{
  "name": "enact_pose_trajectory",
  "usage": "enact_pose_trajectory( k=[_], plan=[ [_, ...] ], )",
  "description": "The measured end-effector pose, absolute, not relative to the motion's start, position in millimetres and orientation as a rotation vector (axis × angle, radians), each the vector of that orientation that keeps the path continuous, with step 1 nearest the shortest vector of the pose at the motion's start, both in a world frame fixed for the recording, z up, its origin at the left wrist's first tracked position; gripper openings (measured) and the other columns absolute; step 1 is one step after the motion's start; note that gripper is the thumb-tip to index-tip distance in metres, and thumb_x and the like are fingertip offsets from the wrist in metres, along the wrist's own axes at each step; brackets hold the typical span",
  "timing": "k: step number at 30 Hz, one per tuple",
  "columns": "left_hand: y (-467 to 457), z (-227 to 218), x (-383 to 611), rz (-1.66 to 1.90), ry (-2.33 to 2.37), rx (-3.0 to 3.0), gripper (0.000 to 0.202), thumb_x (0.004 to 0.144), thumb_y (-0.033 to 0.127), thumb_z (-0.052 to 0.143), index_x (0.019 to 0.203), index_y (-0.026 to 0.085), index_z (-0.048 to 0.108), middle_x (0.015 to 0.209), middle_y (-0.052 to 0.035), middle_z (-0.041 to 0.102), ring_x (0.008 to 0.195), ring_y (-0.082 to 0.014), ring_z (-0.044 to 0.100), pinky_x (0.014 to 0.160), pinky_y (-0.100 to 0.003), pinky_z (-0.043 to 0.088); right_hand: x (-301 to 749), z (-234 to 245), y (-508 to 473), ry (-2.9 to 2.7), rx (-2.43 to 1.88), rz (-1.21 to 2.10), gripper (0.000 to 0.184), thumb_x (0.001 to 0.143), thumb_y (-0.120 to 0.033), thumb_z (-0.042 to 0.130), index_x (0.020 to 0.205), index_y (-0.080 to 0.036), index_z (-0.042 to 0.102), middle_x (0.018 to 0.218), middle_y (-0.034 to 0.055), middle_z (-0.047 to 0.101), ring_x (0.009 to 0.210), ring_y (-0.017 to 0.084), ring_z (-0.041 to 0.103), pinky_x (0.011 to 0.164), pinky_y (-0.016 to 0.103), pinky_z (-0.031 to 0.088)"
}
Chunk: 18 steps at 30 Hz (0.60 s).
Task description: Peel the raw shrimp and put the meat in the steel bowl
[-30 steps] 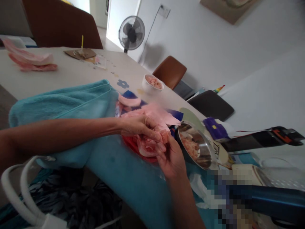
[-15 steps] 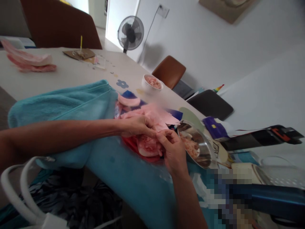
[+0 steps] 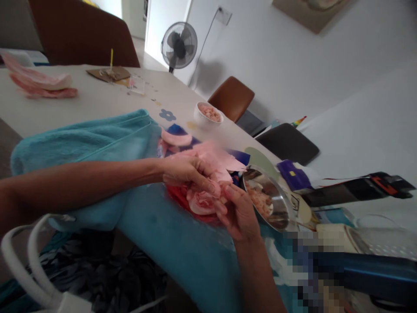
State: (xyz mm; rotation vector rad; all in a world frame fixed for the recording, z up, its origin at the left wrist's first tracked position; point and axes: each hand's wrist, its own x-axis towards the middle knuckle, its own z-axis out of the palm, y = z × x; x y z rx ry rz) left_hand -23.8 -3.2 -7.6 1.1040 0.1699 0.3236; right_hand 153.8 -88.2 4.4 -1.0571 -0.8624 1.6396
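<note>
Over my lap, my left hand [image 3: 189, 174] is closed, thumb and fingers gripping a piece of pink pomelo [image 3: 203, 203]. Facing it, my right hand [image 3: 240, 208] pinches the right side of the same pomelo piece, thumb against fingers. Their fingertips are slightly apart, with pink flesh and membrane between them. Beneath and behind the hands lie pale pink pomelo peel [image 3: 211, 154] and a curved strip of peel [image 3: 177, 138] on red and blue plastic. Just right of my right hand stands a steel bowl [image 3: 283, 204] with peeled pulp inside.
A teal towel [image 3: 87, 134] covers the near table edge and my lap. Farther back stands a white bowl [image 3: 208, 118] of pulp. More peel [image 3: 45, 84] lies far left. A purple pack [image 3: 295, 176] and a dark blue object [image 3: 368, 271] are on the right.
My fingertips have moved apart, the right hand shifting slightly right and turning. More pink flesh shows between the hands.
</note>
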Motion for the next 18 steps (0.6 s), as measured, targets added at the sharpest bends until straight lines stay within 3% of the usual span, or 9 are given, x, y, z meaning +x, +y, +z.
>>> enact_pose_trajectory(
  k=[8, 11, 14, 18],
  plan=[
    [-4.1, -8.6, -25.6, 0.379, 0.128, 1.021, 0.011, 0.080, 0.017, 0.075, 0.086, 0.008, 0.074, 0.066, -0.0020, 0.065, 0.052, -0.0060, 0.054, 0.051, -0.016, 0.049, 143.4, 8.0, -89.9, -0.776, -1.063, 1.548, 0.022, 0.069, -0.033, 0.074, 0.081, -0.018, 0.064, 0.050, -0.0087, 0.050, 0.039, 0.005, 0.044, 0.027, 0.011, 0.033],
    [-3.4, -10.8, -24.1, 0.450, 0.154, 1.052, 0.011, 0.077, 0.020, 0.078, 0.083, 0.011, 0.075, 0.062, -0.0005, 0.063, 0.051, -0.0054, 0.054, 0.047, -0.014, 0.045, 142.3, 9.9, -90.6, -0.832, -1.066, 1.445, 0.024, 0.070, -0.035, 0.076, 0.084, -0.019, 0.064, 0.056, -0.0080, 0.051, 0.045, 0.005, 0.048, 0.032, 0.011, 0.037],
    [-3.7, -12.3, -22.3, 0.514, 0.185, 1.062, 0.011, 0.076, 0.021, 0.080, 0.077, 0.012, 0.074, 0.060, 0.0001, 0.061, 0.050, -0.0054, 0.054, 0.044, -0.013, 0.042, 144.4, 9.8, -90.8, -0.890, -1.118, 1.365, 0.029, 0.065, -0.027, 0.080, 0.089, -0.020, 0.067, 0.064, -0.0070, 0.056, 0.051, 0.005, 0.052, 0.041, 0.013, 0.043],
    [-4.8, -12.5, -21.5, 0.522, 0.231, 1.070, 0.017, 0.073, 0.023, 0.082, 0.072, 0.010, 0.071, 0.054, 0.0017, 0.056, 0.047, -0.0044, 0.049, 0.042, -0.013, 0.039, 148.8, 9.3, -91.4, -0.987, -1.141, 1.335, 0.021, 0.067, -0.021, 0.076, 0.086, -0.018, 0.067, 0.063, -0.0059, 0.056, 0.052, 0.006, 0.051, 0.042, 0.014, 0.040]
  ],
)
